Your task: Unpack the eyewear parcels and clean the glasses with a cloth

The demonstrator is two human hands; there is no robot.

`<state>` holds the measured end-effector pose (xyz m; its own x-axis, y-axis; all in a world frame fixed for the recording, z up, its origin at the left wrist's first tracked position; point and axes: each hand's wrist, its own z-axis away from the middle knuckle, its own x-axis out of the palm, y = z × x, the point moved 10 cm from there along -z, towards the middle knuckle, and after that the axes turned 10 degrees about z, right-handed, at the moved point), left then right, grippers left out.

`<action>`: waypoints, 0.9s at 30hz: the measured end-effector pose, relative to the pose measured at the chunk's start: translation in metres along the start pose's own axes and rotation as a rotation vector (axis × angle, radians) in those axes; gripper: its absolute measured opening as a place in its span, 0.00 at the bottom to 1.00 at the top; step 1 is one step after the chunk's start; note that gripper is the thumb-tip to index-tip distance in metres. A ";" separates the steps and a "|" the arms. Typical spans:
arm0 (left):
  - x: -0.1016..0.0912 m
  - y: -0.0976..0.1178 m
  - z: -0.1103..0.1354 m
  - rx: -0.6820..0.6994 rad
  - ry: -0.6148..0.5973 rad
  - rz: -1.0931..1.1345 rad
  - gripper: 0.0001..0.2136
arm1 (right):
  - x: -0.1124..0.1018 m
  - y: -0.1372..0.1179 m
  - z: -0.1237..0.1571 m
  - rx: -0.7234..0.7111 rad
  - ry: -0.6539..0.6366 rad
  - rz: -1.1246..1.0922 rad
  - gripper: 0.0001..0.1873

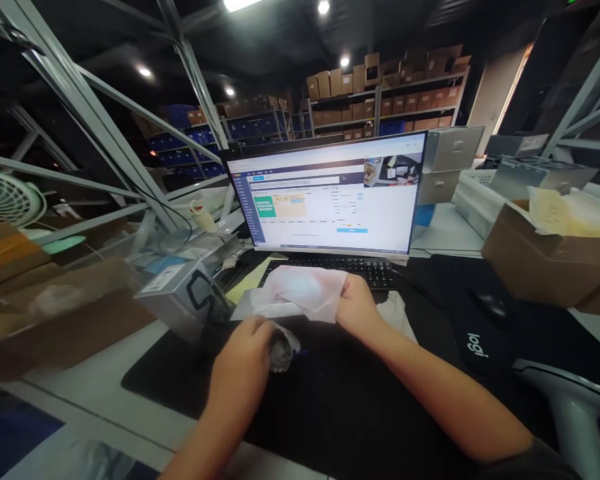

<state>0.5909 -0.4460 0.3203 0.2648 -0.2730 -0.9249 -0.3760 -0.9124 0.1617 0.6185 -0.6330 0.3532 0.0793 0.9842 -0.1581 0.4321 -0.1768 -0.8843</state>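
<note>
Evidently, with the dial centred on the bare middle of the black desk mat (pixel 325 393) and twelve pointing away from the person, the nearest thing is a pale-grey plastic handheld scanner (pixel 565 387) at three o'clock, out of use. At about ten, the left hand (pixel 243 357) is curled around a small, dark-grey bundle in clear crinkled plastic (pixel 283 353); blur hides what is inside. Near one, the right hand (pixel 357 310) pinches the edge of a thin, translucent white wrapping piece (pixel 305 293), sheet or bag, which spreads toward twelve.

The work looks partway: the bundle is in hand and the wrapping piece is opened out, yet the bundle is not covered by it, and neither has been put down. Whether they touch, or how much is left, I cannot tell.

Just beyond, at ten, stands a silver-grey carton with a black looped mark (pixel 180 293); nothing shows whether it has been filled. At twelve lies a black keyboard (pixel 380 273), and behind it a wide, lit monitor (pixel 325 193). Toward two, a brown open cardboard box (pixel 555 263) holds pale-yellow paper. Farthest, around twelve to one, metal shelves carry brown cartons (pixel 390 103).
</note>
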 end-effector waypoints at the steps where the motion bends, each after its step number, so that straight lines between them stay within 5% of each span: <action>1: -0.001 -0.004 0.002 0.020 0.013 0.040 0.16 | 0.000 0.000 0.000 0.009 -0.001 0.005 0.09; 9: 0.023 -0.001 0.036 -0.053 -0.050 0.051 0.12 | 0.008 -0.001 0.001 0.125 -0.083 0.001 0.11; 15: 0.037 0.008 0.036 -0.064 -0.228 0.109 0.23 | -0.030 -0.017 -0.004 0.039 0.030 0.053 0.13; 21: 0.034 0.008 0.027 -0.080 -0.196 0.448 0.23 | -0.053 -0.017 -0.005 0.063 -0.165 -0.028 0.15; 25: 0.043 0.016 0.027 -0.049 -0.204 0.414 0.13 | -0.059 0.003 0.004 0.158 -0.350 0.181 0.09; 27: 0.049 0.020 0.028 -0.042 -0.208 0.413 0.10 | -0.070 0.008 0.002 0.098 -0.301 0.318 0.09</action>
<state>0.5712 -0.4690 0.2689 -0.0846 -0.5530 -0.8289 -0.3751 -0.7530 0.5407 0.6146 -0.7037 0.3565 -0.0767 0.8405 -0.5363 0.3404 -0.4835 -0.8064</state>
